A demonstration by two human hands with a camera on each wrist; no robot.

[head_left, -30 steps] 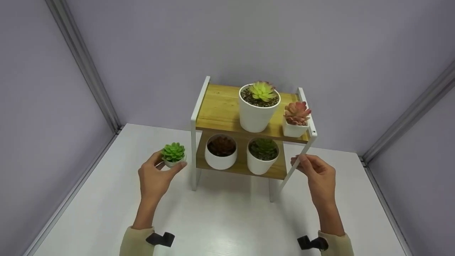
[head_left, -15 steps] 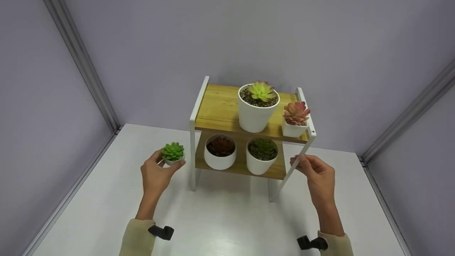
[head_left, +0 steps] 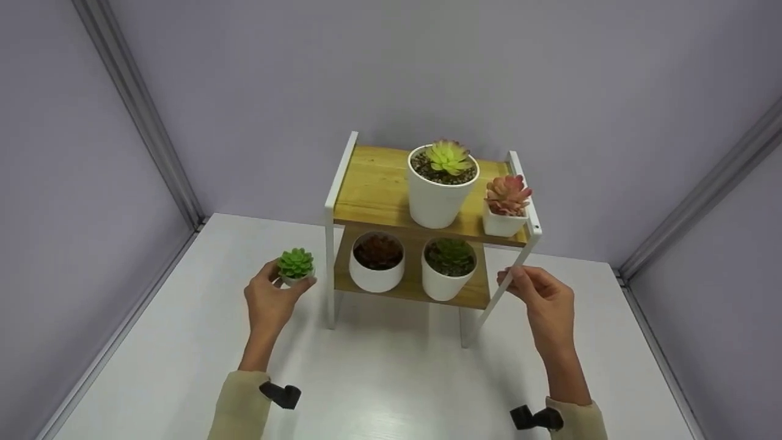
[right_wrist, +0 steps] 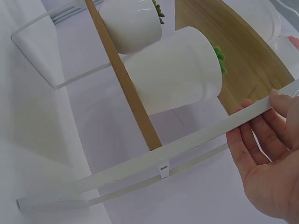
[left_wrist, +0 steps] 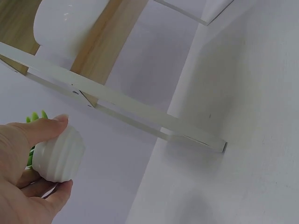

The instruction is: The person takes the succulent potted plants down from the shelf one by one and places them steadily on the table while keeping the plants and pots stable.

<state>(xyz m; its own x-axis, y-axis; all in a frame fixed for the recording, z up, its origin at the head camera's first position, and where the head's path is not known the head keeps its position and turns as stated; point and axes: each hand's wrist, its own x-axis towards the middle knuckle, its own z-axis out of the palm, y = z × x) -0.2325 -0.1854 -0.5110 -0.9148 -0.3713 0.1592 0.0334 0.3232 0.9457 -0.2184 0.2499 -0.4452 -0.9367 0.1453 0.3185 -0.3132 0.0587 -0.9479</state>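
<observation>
White ribbed pot with a green succulent (left_wrist: pixel 60 156) hangs left of the white-framed, two-tier wooden shelf (head_left: pixel 374 183), pinched in the left hand (head_left: pixel 269 302). The right hand (head_left: pixel 547 305) grips the shelf's near right upright (head_left: pixel 495 300). Seemingly a hold-and-steady step; the next move calls for a level pot.

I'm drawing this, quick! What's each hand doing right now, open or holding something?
Left hand: holding the small potted green plant.
Right hand: holding the white shelf leg.
</observation>
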